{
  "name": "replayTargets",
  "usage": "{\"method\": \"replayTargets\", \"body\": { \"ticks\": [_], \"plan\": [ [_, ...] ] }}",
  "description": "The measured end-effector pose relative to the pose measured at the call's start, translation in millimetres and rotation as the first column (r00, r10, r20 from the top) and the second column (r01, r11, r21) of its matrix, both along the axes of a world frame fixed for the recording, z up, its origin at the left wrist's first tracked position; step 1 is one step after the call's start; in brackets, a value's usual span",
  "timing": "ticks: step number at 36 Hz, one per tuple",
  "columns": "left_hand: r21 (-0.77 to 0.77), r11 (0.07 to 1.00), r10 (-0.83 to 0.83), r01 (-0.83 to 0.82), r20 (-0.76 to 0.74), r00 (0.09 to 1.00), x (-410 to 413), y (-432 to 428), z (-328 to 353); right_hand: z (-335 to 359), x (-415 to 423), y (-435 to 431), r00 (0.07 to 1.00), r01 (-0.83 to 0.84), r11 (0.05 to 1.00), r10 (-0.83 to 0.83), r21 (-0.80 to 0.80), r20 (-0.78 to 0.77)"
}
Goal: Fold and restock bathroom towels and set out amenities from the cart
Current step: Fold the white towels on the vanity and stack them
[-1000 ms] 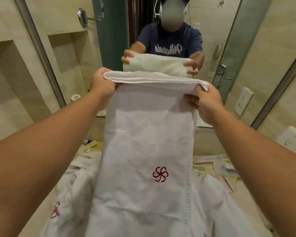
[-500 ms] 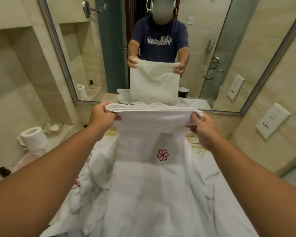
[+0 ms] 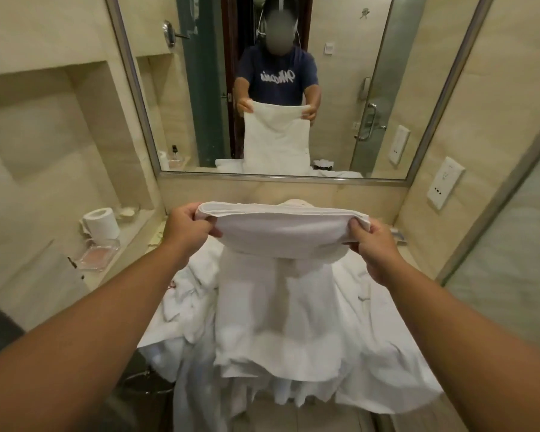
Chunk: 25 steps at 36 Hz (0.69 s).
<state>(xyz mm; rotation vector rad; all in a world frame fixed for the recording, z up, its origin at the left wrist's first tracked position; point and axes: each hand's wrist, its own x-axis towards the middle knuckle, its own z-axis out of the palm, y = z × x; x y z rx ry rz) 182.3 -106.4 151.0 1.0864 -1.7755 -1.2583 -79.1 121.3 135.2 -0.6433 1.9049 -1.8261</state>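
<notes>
Lowered since before, the towel (image 3: pixel 281 235) stretches between left hand (image 3: pixel 187 227) and right hand (image 3: pixel 376 244); both pinch its top corners.

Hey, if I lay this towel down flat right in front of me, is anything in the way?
Yes. A heap of loose white linen lies right under the towel that the left hand and right hand grip; its lower end drapes onto the linen.

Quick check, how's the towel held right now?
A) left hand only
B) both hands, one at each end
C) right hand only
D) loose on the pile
B: the left hand and right hand each grip one end of the towel along its folded top edge.
</notes>
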Motion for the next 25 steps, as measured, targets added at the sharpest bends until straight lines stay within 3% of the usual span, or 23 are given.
{"method": "replayTargets", "body": {
  "ticks": [15,21,25],
  "plan": [
    [-0.064,0.996,0.067,-0.064,0.060,0.996,89.5,144.5,-34.1,-41.5,58.1,122.9,0.996,-0.082,0.987,0.085,0.140,-0.013],
    [-0.160,0.986,0.085,-0.051,0.210,0.974,119.8,184.9,-49.4,-54.3,89.0,171.9,0.993,-0.115,0.978,0.119,0.174,-0.012],
    [-0.108,0.994,0.023,0.019,0.379,0.925,139.2,188.8,-59.2,-60.0,98.4,196.7,0.962,-0.265,0.917,0.270,0.298,0.023]
  ]
}}
